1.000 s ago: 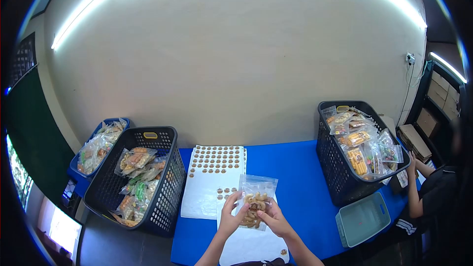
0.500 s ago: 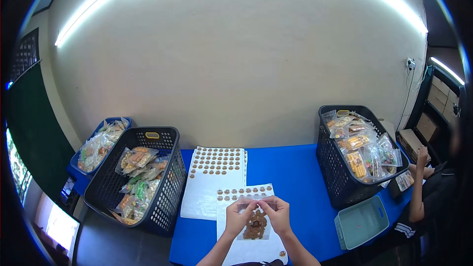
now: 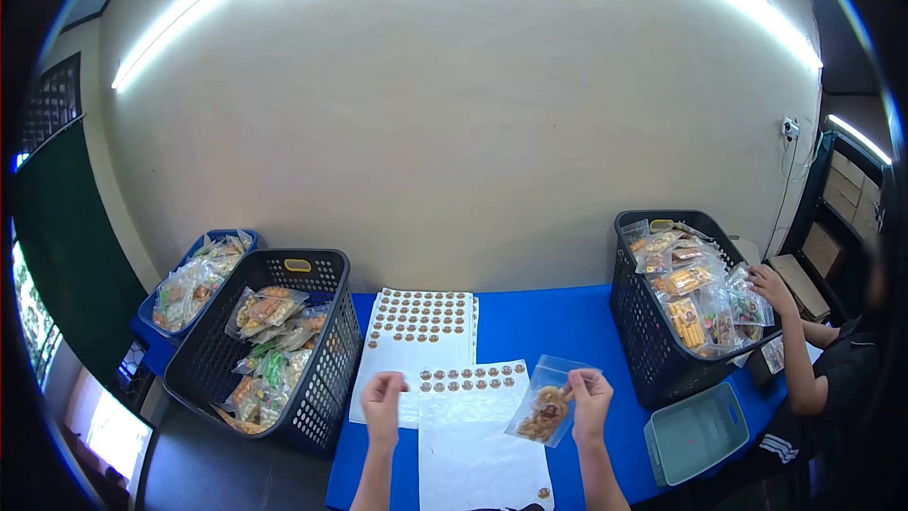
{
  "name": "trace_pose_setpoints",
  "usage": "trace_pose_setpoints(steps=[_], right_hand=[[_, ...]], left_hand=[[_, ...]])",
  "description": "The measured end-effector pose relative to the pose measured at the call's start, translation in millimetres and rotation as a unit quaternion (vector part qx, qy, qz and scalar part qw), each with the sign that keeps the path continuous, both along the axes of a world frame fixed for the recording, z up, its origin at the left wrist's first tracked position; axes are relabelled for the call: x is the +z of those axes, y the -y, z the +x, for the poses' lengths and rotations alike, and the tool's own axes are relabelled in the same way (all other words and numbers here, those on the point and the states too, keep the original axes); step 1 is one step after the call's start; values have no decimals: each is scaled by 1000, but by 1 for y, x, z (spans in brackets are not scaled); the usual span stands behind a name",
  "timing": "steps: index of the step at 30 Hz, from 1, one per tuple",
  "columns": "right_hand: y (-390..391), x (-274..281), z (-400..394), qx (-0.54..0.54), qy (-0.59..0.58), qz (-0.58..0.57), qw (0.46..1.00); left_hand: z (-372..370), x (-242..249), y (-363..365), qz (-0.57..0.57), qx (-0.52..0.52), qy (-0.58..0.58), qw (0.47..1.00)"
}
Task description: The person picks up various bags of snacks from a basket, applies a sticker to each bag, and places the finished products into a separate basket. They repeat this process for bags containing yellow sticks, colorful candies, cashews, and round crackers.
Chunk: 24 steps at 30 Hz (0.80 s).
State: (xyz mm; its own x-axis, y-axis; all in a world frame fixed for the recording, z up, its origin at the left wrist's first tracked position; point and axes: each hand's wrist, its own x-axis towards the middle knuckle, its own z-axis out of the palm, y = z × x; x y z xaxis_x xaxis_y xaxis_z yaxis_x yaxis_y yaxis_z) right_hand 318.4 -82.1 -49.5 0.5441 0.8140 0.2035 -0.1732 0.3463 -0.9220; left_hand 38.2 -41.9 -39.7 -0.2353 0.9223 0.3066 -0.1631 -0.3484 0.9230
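My right hand (image 3: 591,401) pinches the upper edge of a clear plastic snack bag (image 3: 543,421), which hangs tilted over the right side of a sticker sheet. Brown snack pieces and a round sticker show through the plastic. My left hand (image 3: 382,407) is raised over the left sheet with its fingers curled closed, and nothing shows in them. The front sticker sheet (image 3: 482,464) has rows of round brown stickers near its top and a single one at its lower right corner. Behind it lies another sticker sheet (image 3: 407,358) with several rows of stickers.
A black basket (image 3: 341,350) of bagged snacks stands left, with a blue basket (image 3: 151,314) behind it. Another full black basket (image 3: 629,341) stands right, where a co-worker's hand (image 3: 771,289) touches the bags. A grey-green tray (image 3: 695,440) sits on the blue table (image 3: 577,322).
My hands have moved apart: the left has let go of the bag and gone left, while the right has carried it right. The co-worker's hand has reached to the right basket.
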Motion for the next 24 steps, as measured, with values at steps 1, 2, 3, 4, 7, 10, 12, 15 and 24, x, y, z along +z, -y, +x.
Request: trace_pose_setpoints(steps=[1,2,3,4,7,10,12,15,24], right_hand=[[1,-2,-7,12,9,0,1000],[1,-5,-17,24,19,1,1000],[1,-7,-27,36,28,2,999],[4,-10,-40,72,28,-6,997],[13,-9,-64,149,99,-23,984],[9,-7,-59,178,91,-16,980],[6,-6,-54,170,144,-5,975],[11,6,-58,129,44,-7,991],[13,-13,-41,238,114,-31,964]], left_hand=[[12,-6,2,-14,-51,4,999],[26,-7,5,-38,-101,-7,994],[38,-11,6,-47,-145,-46,987],[50,-26,3,-15,-194,-55,979],[75,-18,23,-60,-241,-51,967],[74,-5,21,-20,-128,-112,985],[67,-4,16,-10,-94,-121,988],[51,-4,7,16,5,-78,997],[27,-24,1,-29,-103,-67,992]])
